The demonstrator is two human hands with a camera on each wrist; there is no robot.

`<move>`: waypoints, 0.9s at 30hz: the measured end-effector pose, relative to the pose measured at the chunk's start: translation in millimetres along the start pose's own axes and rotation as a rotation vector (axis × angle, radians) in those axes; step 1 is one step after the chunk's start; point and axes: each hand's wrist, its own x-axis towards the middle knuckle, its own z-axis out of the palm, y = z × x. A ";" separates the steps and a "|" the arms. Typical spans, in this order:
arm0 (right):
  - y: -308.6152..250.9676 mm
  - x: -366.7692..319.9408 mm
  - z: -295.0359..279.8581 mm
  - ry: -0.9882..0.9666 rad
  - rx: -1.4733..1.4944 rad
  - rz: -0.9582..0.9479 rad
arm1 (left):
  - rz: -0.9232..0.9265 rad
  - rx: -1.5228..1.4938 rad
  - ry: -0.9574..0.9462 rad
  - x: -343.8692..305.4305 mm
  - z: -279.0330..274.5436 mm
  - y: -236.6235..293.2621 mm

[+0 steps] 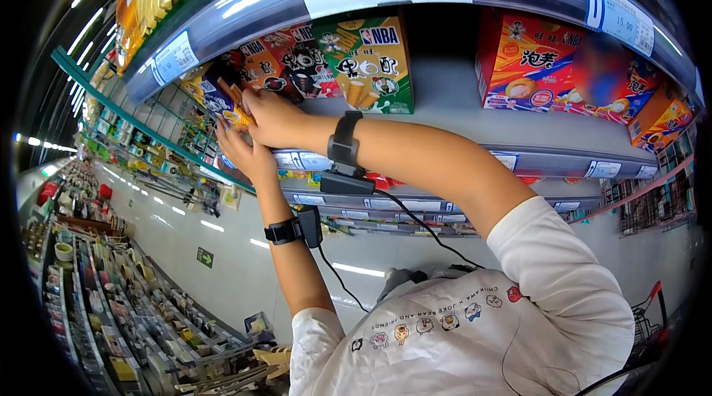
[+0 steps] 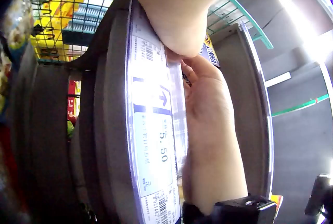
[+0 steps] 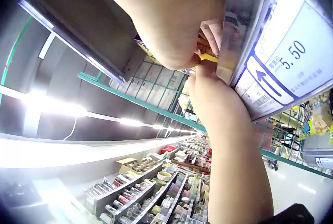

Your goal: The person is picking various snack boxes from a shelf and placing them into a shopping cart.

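At the left end of the shelf, both hands hold a dark blue and yellow snack box (image 1: pixel 215 99) with stick-shaped snacks pictured on it. My right hand (image 1: pixel 274 116) reaches across from the right, its fingers on the face of the box. My left hand (image 1: pixel 246 153) grips low at the box's front edge, just under the right one. In the left wrist view only a corner of the box (image 2: pixel 210 52) shows behind the hands. Yellow packaging shows beside the curled right fingers (image 3: pixel 210 34) in the right wrist view.
Red and black snack boxes (image 1: pixel 285 62) and a green and gold one (image 1: pixel 367 62) stand beside the held box. Red puff boxes (image 1: pixel 526 62) are farther right. A price-tag rail (image 2: pixel 156 130) runs along the shelf front. A green wire rack (image 1: pixel 148 114) borders the left.
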 end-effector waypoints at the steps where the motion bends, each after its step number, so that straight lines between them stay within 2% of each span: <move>1: 2.4 -1.9 1.8 -0.016 0.004 0.003 | -0.011 -0.014 0.001 -1.4 -0.6 1.1; 9: 6.0 -2.6 5.7 -0.101 -0.012 0.043 | -0.019 -0.018 -0.011 -1.7 0.0 3.3; 12: 4.8 -0.8 1.8 -0.253 -0.001 0.100 | -0.001 -0.038 -0.037 -1.2 0.9 0.3; 19: 1.0 -3.4 1.8 -0.290 0.003 0.107 | -0.030 -0.010 -0.065 -0.2 0.4 -1.7; 27: -3.6 0.8 -1.4 -0.454 -0.073 0.141 | -0.134 -0.030 -0.135 0.5 -2.9 -3.2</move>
